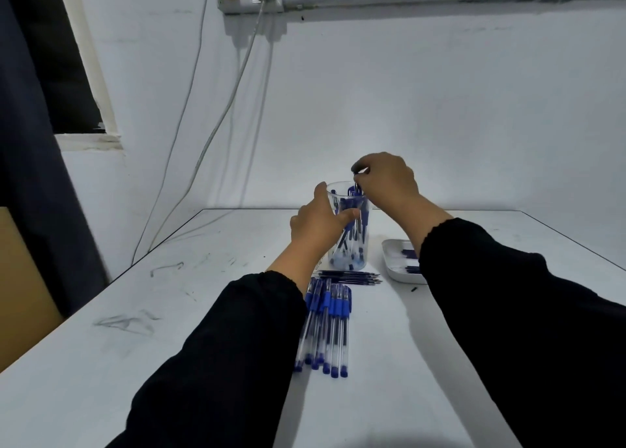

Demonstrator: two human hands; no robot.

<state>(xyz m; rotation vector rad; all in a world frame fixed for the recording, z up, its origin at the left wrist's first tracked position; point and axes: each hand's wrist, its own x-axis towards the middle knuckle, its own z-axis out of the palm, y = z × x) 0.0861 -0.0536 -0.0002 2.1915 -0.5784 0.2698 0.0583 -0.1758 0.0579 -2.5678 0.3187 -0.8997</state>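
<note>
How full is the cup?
Partly full: blue pens stand in the cup, reaching its rim. The left hand holds it; the right hand pinches a pen.

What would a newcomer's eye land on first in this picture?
Mid-table, the left hand grips a clear cup crammed with blue pens while the right hand pinches one pen at its mouth. Nearer the camera, a row of blue capped pens lies side by side on the white table, with a white tray to the right.

Cool, even overhead light, soft shadows under the sleeves, wide-angle bending at edges, slight blur.
</note>
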